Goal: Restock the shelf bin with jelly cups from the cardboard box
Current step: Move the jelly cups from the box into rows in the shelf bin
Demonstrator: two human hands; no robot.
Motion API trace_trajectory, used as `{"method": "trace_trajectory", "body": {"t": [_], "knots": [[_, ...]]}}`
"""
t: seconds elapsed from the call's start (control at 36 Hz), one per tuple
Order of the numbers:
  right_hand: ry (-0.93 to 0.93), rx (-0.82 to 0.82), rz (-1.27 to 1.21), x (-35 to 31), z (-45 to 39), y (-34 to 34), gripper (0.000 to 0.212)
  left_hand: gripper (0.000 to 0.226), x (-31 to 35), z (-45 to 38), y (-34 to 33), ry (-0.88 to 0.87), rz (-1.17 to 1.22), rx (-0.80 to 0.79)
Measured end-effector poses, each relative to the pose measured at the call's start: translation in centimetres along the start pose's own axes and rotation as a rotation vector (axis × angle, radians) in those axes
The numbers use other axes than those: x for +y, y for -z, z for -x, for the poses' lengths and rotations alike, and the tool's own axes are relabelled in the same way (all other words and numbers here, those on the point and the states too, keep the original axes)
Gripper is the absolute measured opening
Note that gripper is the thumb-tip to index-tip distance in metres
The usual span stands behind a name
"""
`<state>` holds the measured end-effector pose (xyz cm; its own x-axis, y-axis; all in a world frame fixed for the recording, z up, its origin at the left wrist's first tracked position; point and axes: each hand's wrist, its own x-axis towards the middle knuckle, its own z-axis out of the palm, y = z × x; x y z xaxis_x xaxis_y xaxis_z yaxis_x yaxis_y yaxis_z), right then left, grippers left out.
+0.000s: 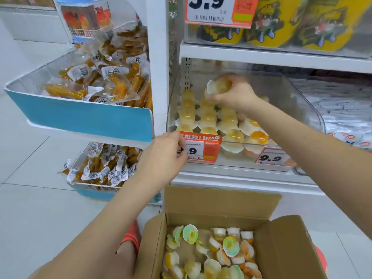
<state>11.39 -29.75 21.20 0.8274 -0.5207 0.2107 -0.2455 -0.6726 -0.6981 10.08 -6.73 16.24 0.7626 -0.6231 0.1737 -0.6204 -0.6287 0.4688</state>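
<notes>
A clear plastic shelf bin [314, 115] holds rows of pale yellow jelly cups [207, 117] stacked upside down. My right hand [235, 93] reaches into the bin and grips a jelly cup [218, 86] above the rows. My left hand [167, 156] rests at the bin's front left corner, fingers curled on the orange price tag [203, 148]. Below, the open cardboard box [221, 202] holds several loose jelly cups [211, 256], some with green lids showing.
A white shelf post [159, 67] stands left of the bin. Blue-fronted bins of orange snack packets [96, 77] hang further left, one lower [104, 166]. Yellow tubs [281, 23] sit on the shelf above. White packets [346, 117] fill the neighbouring bin on the right.
</notes>
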Motion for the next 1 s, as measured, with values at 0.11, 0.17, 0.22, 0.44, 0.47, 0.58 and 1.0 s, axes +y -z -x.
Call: {"method": "trace_trajectory", "body": {"t": [0.11,0.17,0.22,0.44,0.47,0.58,1.0], "knots": [[0.109,-0.081,0.218,-1.1,-4.6,-1.4,0.063,0.019,-0.4,0.0,0.1,-0.03,-0.019,-0.049],[0.151,-0.148,0.318,-0.9,-6.6,-2.0,0.066,0.022,-0.4,0.0,0.0,-0.047,-0.046,-0.06],[0.177,-0.215,0.393,-0.4,-8.1,-2.6,0.07,0.025,-0.3,0.0,-0.1,-0.068,-0.09,-0.06],[0.165,-0.356,0.505,0.4,-10.0,-4.3,0.075,0.03,0.1,-0.1,-0.6,-0.151,-0.172,-0.058],[0.163,-0.362,0.506,0.5,-10.2,-4.5,0.076,0.031,0.1,-0.1,-0.7,-0.154,-0.173,-0.055],[0.143,-0.39,0.512,0.9,-10.6,-4.9,0.081,0.03,0.3,-0.1,-0.7,-0.152,-0.16,-0.04],[0.166,-0.416,0.505,1.3,-10.1,-4.6,0.078,0.03,0.3,-0.1,-1.2,-0.159,-0.16,0.003]]}}
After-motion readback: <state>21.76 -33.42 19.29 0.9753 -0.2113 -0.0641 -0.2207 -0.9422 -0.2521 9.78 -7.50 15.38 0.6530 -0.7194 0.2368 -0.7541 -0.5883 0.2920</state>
